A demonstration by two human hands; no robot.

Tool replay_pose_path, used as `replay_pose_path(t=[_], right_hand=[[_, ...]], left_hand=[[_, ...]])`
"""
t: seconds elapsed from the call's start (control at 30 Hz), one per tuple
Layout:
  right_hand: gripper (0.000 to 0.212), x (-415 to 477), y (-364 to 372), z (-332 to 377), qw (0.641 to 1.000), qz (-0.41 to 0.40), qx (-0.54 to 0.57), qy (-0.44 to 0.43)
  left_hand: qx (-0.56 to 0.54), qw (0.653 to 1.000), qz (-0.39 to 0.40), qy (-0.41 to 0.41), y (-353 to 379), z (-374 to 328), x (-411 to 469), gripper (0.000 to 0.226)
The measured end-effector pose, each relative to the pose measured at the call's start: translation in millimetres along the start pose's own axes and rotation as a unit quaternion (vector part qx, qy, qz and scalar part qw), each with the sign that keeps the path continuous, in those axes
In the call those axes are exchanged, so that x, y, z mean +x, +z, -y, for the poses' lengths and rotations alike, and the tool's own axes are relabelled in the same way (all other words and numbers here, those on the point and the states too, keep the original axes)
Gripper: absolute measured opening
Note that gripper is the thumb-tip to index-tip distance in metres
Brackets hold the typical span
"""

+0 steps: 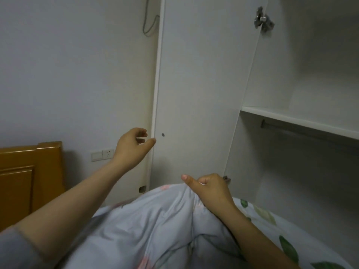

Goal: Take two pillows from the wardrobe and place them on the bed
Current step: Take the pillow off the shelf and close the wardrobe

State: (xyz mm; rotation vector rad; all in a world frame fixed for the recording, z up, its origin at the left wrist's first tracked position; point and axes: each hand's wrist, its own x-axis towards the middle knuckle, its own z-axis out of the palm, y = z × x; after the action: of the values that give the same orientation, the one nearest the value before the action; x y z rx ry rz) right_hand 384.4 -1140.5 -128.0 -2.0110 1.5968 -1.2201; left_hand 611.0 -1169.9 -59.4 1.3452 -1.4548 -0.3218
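Note:
A pale blue pillow (147, 226) with pink flowers and green leaves fills the lower middle of the head view, pressed against my body. My right hand (209, 191) is shut on a bunch of its fabric at the top. My left hand (134, 146) is raised beside the free edge of the open white wardrobe door (194, 94), fingers curled and apart, holding nothing. The wardrobe (310, 84) stands open on the right, its visible compartments bare. The bed's orange wooden headboard (25, 181) is at the far left.
A white shelf (299, 121) crosses the wardrobe with a metal hanging rail (291, 131) beneath it. A metal hinge (263, 20) sits at the door's top. A wall socket and switch (103, 154) are on the grey wall left of the door.

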Motion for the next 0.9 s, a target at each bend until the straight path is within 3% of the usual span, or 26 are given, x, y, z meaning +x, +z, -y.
replay_pose_path(t=[0.23, 0.37, 0.73, 0.9], right_hand=[[0.072, 9, -3, 9, 1.0, -0.01, -0.018, 0.019], [0.072, 7, -12, 10, 0.999, -0.019, -0.034, 0.037], [0.068, -11, -37, -1, 0.998, -0.032, -0.039, 0.044], [0.062, -22, -52, -14, 0.998, -0.026, -0.031, 0.057]], left_hand=[[-0.041, 0.997, 0.059, -0.029, 19, -13, 34, 0.074], [-0.065, 0.996, 0.052, -0.012, 29, -20, 32, 0.054], [-0.089, 0.996, 0.018, 0.006, 45, -22, -1, 0.059], [-0.107, 0.993, -0.007, 0.045, 63, -39, -27, 0.04]])
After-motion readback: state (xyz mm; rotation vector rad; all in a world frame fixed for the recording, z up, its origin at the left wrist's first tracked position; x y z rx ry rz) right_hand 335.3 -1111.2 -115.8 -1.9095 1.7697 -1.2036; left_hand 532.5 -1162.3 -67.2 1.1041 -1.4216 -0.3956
